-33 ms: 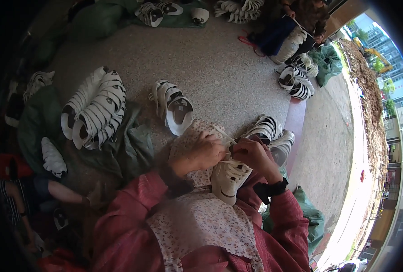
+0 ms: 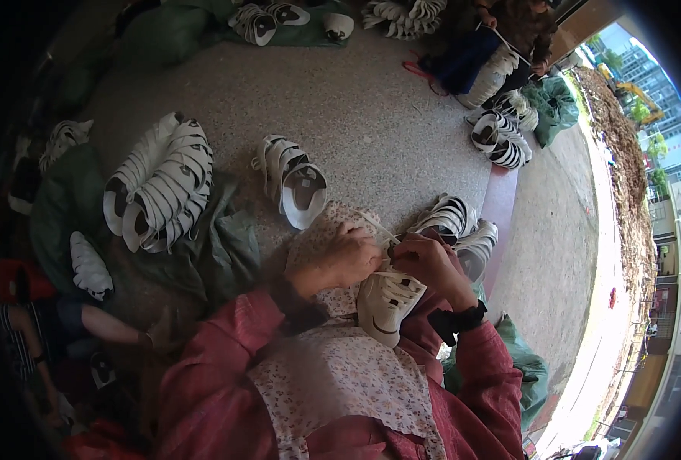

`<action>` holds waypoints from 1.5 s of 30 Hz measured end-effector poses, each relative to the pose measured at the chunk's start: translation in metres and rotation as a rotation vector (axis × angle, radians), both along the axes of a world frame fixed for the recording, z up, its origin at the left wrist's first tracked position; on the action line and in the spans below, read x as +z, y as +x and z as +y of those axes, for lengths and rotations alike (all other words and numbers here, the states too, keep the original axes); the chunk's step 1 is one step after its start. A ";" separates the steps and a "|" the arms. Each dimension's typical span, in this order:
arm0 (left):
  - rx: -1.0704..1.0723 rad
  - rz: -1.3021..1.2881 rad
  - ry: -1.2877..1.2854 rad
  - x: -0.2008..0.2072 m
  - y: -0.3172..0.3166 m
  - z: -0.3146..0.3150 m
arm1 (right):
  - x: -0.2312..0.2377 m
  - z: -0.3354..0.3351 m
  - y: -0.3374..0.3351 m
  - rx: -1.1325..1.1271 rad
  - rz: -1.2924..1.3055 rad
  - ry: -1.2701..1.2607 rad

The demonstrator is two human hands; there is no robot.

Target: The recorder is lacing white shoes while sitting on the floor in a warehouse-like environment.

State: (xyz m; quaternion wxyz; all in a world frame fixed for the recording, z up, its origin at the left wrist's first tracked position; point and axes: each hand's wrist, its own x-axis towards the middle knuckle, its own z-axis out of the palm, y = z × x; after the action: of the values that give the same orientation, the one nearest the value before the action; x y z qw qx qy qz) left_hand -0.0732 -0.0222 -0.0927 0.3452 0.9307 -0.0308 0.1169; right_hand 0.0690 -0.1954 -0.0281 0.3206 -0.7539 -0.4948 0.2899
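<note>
A white shoe upper [image 2: 381, 318] rests on my lap, its toe pointing toward me. My left hand [image 2: 349, 257] is closed at the left of its opening, with the fingers pinching a white shoelace [image 2: 388, 273]. Close beside it, my right hand [image 2: 426, 257] pinches the lace over the top of the shoe upper. Part of the lace loops up beyond the two hands. The fingers hide the exact spot where they grip it, and the far end of the shoe upper is covered too.
Nested shoe uppers [image 2: 160, 184] stand on a green sack [image 2: 229, 238] to the left. A smaller stack [image 2: 294, 184] sits ahead, and more uppers [image 2: 451, 218] lie just right of my hands. Other people work at the far right and the lower left.
</note>
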 end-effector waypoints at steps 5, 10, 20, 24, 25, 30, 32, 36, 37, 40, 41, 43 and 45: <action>-0.102 0.048 0.058 -0.003 0.002 0.007 | 0.002 0.003 -0.002 0.000 0.024 0.035; -0.151 0.081 0.145 0.001 0.013 0.001 | -0.011 -0.001 0.002 -0.001 0.058 0.071; -0.255 0.037 0.014 -0.017 0.013 0.014 | -0.016 -0.004 0.000 -0.072 0.157 0.059; -0.298 0.054 0.034 -0.014 0.013 0.017 | -0.015 0.000 0.003 -0.027 0.109 0.026; -0.292 0.011 0.096 -0.015 0.012 0.016 | -0.015 0.000 0.004 -0.005 0.111 0.026; -0.257 -0.009 0.147 -0.009 0.019 0.007 | -0.020 0.001 0.006 0.008 0.113 0.049; -0.335 0.036 0.111 -0.011 0.020 0.012 | -0.020 0.002 0.004 0.003 0.110 0.033; -0.230 0.019 -0.036 -0.012 0.014 0.016 | -0.024 -0.002 0.005 -0.011 0.145 0.036; -0.224 0.039 -0.059 -0.011 0.014 0.017 | -0.026 -0.003 0.004 -0.015 0.158 0.033; -0.228 0.074 -0.032 -0.010 0.014 0.017 | -0.027 -0.004 0.005 0.004 0.151 0.110; -0.219 0.083 0.015 -0.009 0.016 0.016 | -0.027 -0.003 0.007 -0.015 0.153 0.118; -0.288 0.083 0.085 -0.002 0.019 0.016 | -0.027 -0.004 0.009 0.050 0.063 0.075; -0.349 0.079 0.161 0.001 0.021 0.017 | -0.029 -0.005 0.008 0.027 0.040 0.096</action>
State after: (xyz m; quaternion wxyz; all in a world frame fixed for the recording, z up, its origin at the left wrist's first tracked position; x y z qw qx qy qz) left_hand -0.0521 -0.0050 -0.0918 0.2854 0.9398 -0.1872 0.0158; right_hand 0.0773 -0.1999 -0.0569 0.3621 -0.7250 -0.5118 0.2852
